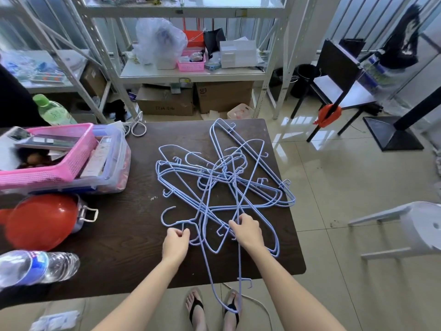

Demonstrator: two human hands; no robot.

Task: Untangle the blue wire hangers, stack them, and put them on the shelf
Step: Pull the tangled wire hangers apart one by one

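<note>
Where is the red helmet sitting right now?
The red helmet lies on the table's left side, just before the pink basket and behind a clear water bottle.

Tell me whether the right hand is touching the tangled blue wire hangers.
Touching. The head view shows the right hand closed on wires of the tangled blue wire hangers at the near side of the pile.

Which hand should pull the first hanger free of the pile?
Right, probably. The right hand grips the hanger overhanging the table edge; the left hand pinches wire inside the tangle.
</note>
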